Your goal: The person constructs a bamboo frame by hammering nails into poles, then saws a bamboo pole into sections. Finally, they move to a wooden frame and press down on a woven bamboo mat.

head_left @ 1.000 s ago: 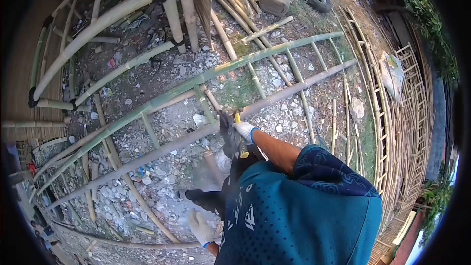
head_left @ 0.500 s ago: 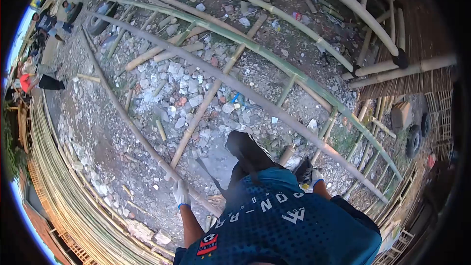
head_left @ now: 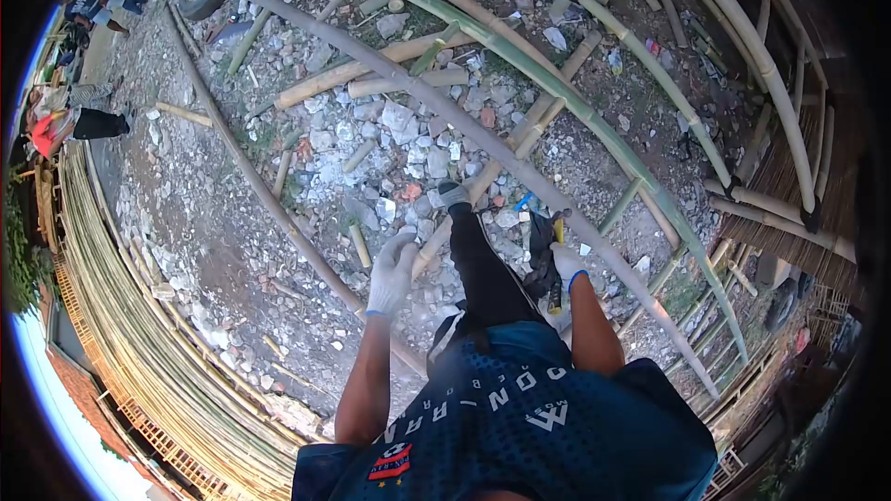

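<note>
My left hand (head_left: 393,271), in a white knit glove, is held out over the rubble with nothing in it, fingers loosely extended. To its left a long bamboo pole (head_left: 311,250) lies across the ground. My right hand (head_left: 568,263), gloved too, is wrapped round a hammer (head_left: 558,231) with a yellow handle, its head pointing away from me. Beside it hangs a black bag (head_left: 541,246). A greyish bamboo pole (head_left: 459,121) runs diagonally just beyond my right hand. My foot (head_left: 453,193) is stretched forward onto the stones, near a crossing bamboo piece (head_left: 492,173).
Broken stones (head_left: 399,119) cover the ground among short bamboo offcuts. A green bamboo pole (head_left: 594,116) arches ahead, and a lashed bamboo frame (head_left: 775,74) stands at right. Stacked bamboo (head_left: 139,315) lines the left. People (head_left: 88,121) and a tyre (head_left: 204,0) are at upper left.
I have stepped forward onto the rubble. My left hand has moved away from the pole on the left, and my right hand has come forward with the hammer.
</note>
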Available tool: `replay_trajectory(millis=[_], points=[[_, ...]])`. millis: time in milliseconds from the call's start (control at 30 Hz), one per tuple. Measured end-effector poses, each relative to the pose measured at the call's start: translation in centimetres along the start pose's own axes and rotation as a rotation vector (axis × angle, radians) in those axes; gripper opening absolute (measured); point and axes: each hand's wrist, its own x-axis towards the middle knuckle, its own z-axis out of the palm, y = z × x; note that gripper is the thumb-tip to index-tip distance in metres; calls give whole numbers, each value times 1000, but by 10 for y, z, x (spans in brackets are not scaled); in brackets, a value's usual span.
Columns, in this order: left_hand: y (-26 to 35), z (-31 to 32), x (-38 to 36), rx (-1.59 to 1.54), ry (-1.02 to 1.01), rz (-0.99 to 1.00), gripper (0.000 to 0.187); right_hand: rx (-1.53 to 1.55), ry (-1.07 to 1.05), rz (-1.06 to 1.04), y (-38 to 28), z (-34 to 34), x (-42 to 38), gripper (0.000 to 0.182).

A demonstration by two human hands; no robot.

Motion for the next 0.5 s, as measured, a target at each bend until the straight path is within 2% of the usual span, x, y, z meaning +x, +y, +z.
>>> replay_trajectory(millis=[33, 67, 100, 200, 233, 333, 367, 400, 433, 500], points=[[13, -21, 23, 24, 5, -4, 40, 310, 15, 152, -26, 19, 16, 58], [39, -42, 44, -30, -29, -89, 38, 191, 88, 118, -66, 28, 24, 58], [48, -59, 70, -23, 9, -59, 38, 66, 160, 67, -110, 38, 34, 57], [36, -119, 105, 38, 143, -12, 37, 739, 46, 150, -214, 83, 47, 46], [28, -135, 109, 43, 139, -72, 38, 960, 5, 168, -250, 96, 49, 42], [5, -187, 94, 110, 119, -226, 41, 1432, -311, 208, -353, 131, 27, 41], [-13, -204, 81, 165, 102, -280, 41, 1374, -389, 16, -420, 94, -40, 52], [-52, -218, 67, 78, 117, -261, 42, 1369, -420, 86, -462, 83, -71, 57], [-70, -239, 46, 188, 114, -294, 42, 1360, -448, 149, -496, 80, -87, 63], [-90, -273, -3, 75, 121, -555, 42, 1352, -568, 24, -546, 89, -107, 69]])
